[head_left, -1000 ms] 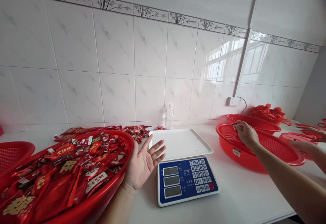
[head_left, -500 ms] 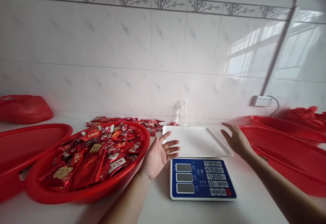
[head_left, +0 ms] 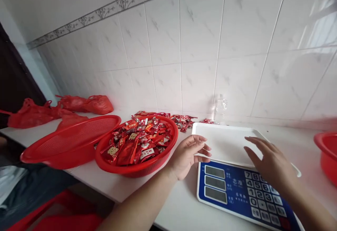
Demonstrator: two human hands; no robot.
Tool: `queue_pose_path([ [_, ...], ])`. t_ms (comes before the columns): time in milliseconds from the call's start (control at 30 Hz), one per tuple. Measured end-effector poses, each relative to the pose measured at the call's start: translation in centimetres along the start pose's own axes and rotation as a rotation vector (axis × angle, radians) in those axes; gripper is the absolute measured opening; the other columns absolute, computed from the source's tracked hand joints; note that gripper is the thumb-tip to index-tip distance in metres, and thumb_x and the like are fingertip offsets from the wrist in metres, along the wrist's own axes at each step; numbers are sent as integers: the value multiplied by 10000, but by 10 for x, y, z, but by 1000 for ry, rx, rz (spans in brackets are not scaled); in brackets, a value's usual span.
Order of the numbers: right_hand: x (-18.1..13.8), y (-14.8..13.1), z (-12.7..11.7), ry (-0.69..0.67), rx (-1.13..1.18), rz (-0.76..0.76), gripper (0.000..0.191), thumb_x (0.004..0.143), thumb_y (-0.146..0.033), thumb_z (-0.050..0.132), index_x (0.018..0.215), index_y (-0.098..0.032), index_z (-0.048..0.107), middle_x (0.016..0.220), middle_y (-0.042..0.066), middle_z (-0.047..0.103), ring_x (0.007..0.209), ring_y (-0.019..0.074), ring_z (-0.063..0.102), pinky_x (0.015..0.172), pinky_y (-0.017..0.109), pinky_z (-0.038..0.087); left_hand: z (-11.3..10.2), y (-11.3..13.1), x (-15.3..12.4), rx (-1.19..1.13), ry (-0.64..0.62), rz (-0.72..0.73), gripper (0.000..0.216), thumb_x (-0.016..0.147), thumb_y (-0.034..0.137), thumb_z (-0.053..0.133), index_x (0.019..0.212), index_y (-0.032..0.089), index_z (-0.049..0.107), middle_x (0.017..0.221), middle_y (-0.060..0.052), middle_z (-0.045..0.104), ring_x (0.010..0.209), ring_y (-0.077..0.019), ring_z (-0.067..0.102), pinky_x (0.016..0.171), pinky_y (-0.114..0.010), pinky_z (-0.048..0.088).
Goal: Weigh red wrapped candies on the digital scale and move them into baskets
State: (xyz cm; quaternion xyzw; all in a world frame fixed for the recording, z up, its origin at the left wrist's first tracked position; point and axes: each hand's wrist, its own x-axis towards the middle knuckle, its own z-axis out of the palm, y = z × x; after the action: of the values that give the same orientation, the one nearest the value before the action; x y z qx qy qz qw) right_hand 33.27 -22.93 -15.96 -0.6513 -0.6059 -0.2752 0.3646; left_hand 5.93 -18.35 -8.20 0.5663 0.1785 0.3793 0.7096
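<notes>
My left hand (head_left: pixel 191 154) is held over the left edge of the scale's white tray (head_left: pixel 229 143), fingers apart and nothing in them. Over the tray's right side hovers my right hand (head_left: pixel 271 161), thumb and fingers apart, also holding nothing. Below the tray is the scale's blue panel (head_left: pixel 238 185), with three grey displays and a keypad partly covered by my right forearm. Left of my left hand stands a red plastic basket (head_left: pixel 105 164) heaped with red-wrapped candy packets (head_left: pixel 139 138).
Another red basket (head_left: pixel 76 136) stands farther left, with red plastic bags (head_left: pixel 97 104) behind it. Loose red packets (head_left: pixel 181 119) and a clear plastic bottle (head_left: pixel 221 108) lie or stand by the tiled wall. A red basket (head_left: pixel 328 150) shows at right.
My view has turned left, showing more bags and the counter's front edge. My right hand has moved inward over the tray. My left hand stays near the tray's left edge.
</notes>
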Motion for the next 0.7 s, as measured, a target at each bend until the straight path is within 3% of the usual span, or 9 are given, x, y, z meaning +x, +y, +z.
queue_pose_path([
  [133, -1, 2, -5, -107, 0, 85, 436, 899, -517, 394, 1203, -261, 573, 1161, 57, 646, 1050, 279, 601, 780, 402, 514, 2, 37, 5, 456, -27, 37, 199, 831, 226, 603, 1022, 175, 590, 954, -71, 638, 901, -163, 608, 783, -307, 503],
  [267, 2, -2, -9, -139, 20, 88, 427, 898, -479, 407, 1207, -239, 578, 1126, 80, 660, 1055, 292, 593, 784, 415, 507, -36, 73, 29, 1069, 79, -3, 255, 825, 188, 546, 1080, 185, 558, 1116, -71, 629, 1028, -169, 586, 900, -325, 460],
  [333, 3, -4, -11, -140, 25, 96, 416, 902, -462, 406, 1200, -232, 582, 1130, 81, 660, 1066, 294, 588, 804, 423, 504, -61, 84, 40, 1479, 74, -223, 332, 804, 197, 526, 1135, 182, 537, 1189, -80, 611, 1038, -183, 590, 889, -303, 460],
  [367, 3, -4, -11, -136, 28, 103, 409, 904, -456, 406, 1195, -232, 585, 1133, 78, 659, 1071, 293, 586, 810, 424, 504, -72, 87, 44, 1640, -16, -416, 384, 790, 235, 537, 1172, 201, 527, 1194, -69, 616, 1016, -192, 605, 871, -299, 468],
  [433, 4, -5, -11, -125, 42, 115, 396, 906, -448, 407, 1183, -232, 589, 1134, 72, 661, 1075, 289, 586, 815, 421, 506, -89, 87, 48, 1737, -93, -598, 496, 704, 281, 622, 1189, 202, 554, 1126, -81, 662, 931, -235, 643, 804, -314, 492],
  [500, 4, -5, -9, -113, 61, 112, 391, 906, -443, 410, 1177, -227, 590, 1124, 69, 666, 1072, 286, 589, 823, 421, 505, -99, 82, 51, 1764, -129, -672, 625, 645, 287, 662, 1251, 210, 534, 1126, -96, 672, 890, -257, 660, 753, -316, 506],
  [600, 4, -4, -7, -99, 80, 97, 386, 902, -438, 422, 1174, -221, 590, 1108, 65, 672, 1064, 286, 591, 835, 426, 503, -108, 69, 56, 1820, -142, -694, 725, 615, 263, 668, 1316, 222, 486, 1223, -125, 625, 936, -284, 653, 733, -317, 510],
  [700, 4, -4, -6, -93, 88, 91, 377, 899, -431, 430, 1166, -221, 594, 1107, 66, 672, 1064, 286, 590, 836, 427, 503, -113, 59, 60, 1889, -119, -640, 653, 617, 226, 652, 1259, 199, 532, 1260, -160, 586, 1005, -328, 620, 763, -352, 497],
])
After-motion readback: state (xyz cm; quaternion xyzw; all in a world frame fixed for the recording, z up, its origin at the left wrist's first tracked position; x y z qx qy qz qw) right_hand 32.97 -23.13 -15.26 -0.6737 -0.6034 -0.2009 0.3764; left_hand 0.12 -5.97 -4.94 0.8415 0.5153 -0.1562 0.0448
